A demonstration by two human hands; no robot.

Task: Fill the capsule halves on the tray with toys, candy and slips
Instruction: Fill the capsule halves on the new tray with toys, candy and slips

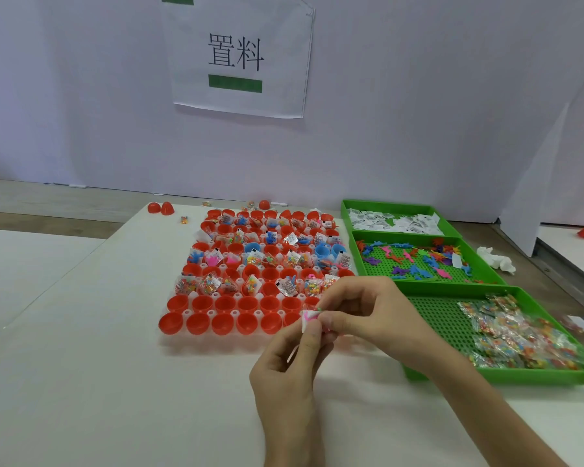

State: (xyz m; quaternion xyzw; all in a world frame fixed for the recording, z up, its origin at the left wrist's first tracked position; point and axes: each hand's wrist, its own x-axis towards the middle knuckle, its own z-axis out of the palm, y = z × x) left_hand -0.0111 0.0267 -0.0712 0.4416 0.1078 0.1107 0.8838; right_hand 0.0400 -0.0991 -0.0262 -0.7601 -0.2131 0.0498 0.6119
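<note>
Capsule halves [224, 323], all red, sit in the tray [216, 339] on the tabletop [115, 382]. The far rows hold toys, candy and slips, and the nearest two rows are not yet filled. At the tray's near right corner I see my left hand [289, 362] and right hand [371, 315], fingers curled, pinching one small white slip [307, 321] with something pink against it. Green bins [536, 377] lie right of the tray.
</note>
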